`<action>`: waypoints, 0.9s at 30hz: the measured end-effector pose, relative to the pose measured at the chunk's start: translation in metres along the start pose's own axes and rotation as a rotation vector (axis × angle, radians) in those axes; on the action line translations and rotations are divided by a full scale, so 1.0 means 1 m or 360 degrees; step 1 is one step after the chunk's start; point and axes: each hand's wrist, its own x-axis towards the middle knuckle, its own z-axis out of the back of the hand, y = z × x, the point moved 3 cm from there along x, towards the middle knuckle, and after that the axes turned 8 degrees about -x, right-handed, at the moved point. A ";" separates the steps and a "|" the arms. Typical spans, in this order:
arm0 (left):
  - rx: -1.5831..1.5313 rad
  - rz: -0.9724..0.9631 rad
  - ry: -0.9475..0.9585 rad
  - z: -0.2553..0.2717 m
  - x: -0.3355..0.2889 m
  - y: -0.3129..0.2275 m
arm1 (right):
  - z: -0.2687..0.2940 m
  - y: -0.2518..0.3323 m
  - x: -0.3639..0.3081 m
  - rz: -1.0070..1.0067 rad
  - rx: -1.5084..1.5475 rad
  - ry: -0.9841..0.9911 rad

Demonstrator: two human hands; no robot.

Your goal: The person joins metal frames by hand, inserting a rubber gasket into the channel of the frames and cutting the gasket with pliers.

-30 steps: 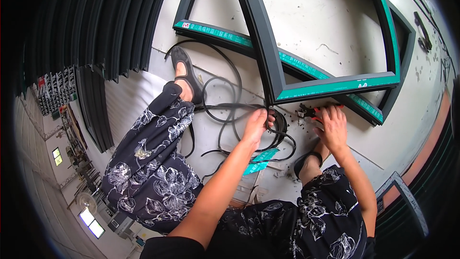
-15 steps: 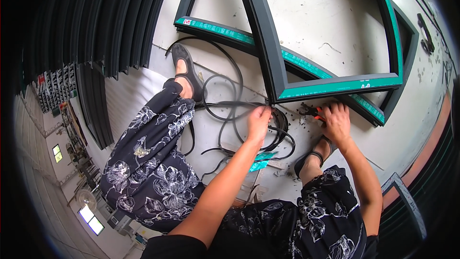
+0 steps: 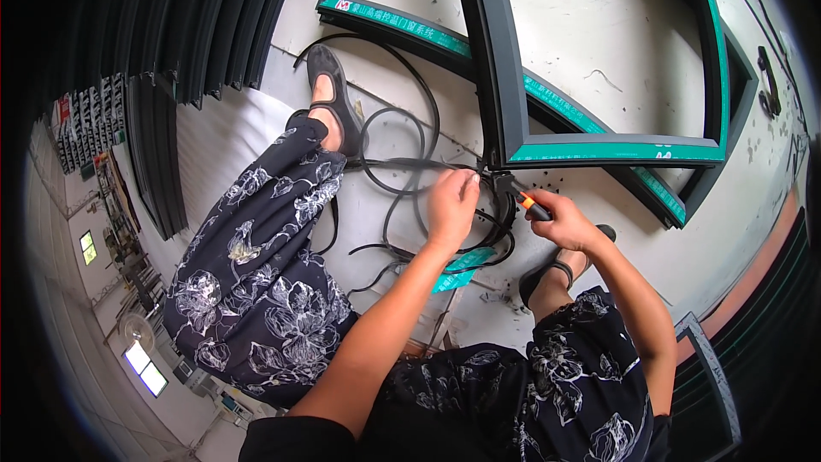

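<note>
My left hand (image 3: 453, 210) is closed in a pinch on a thin black rubber strip (image 3: 434, 107), just below the near corner of a dark grey window frame (image 3: 511, 90). The strip runs off to the left in loose loops on the floor. My right hand (image 3: 560, 221) grips a pair of cutting pliers (image 3: 537, 207) with orange and black handles. Their dark jaws point up and left, close beside the frame's corner and my left fingertips. Whether the jaws touch the strip I cannot tell.
A second frame bar with green tape (image 3: 398, 27) lies beneath the first frame. Long dark profiles (image 3: 171, 17) stand at the far left. Green film scraps (image 3: 462, 269) and small black bits lie on the floor between my feet. A black handle-like part (image 3: 768, 85) lies at right.
My right hand has moved left and lifted the pliers from the floor beside the frame up to its corner. My left hand stays near the corner, slightly lower and left.
</note>
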 end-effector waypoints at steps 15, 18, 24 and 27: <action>0.0054 -0.0084 0.0083 0.001 0.001 -0.002 | 0.001 0.012 0.012 -0.0058 -0.0143 0.0109; 0.0084 -0.0133 0.0091 0.001 0.003 -0.002 | 0.002 0.012 0.013 -0.0007 -0.0174 0.0072; 0.0284 -0.0322 0.0116 0.009 0.004 -0.008 | 0.004 0.023 0.016 0.0020 -0.0465 -0.0010; 0.0338 -0.0371 0.0182 0.007 0.005 -0.010 | 0.006 0.019 0.013 0.0017 -0.0451 -0.0055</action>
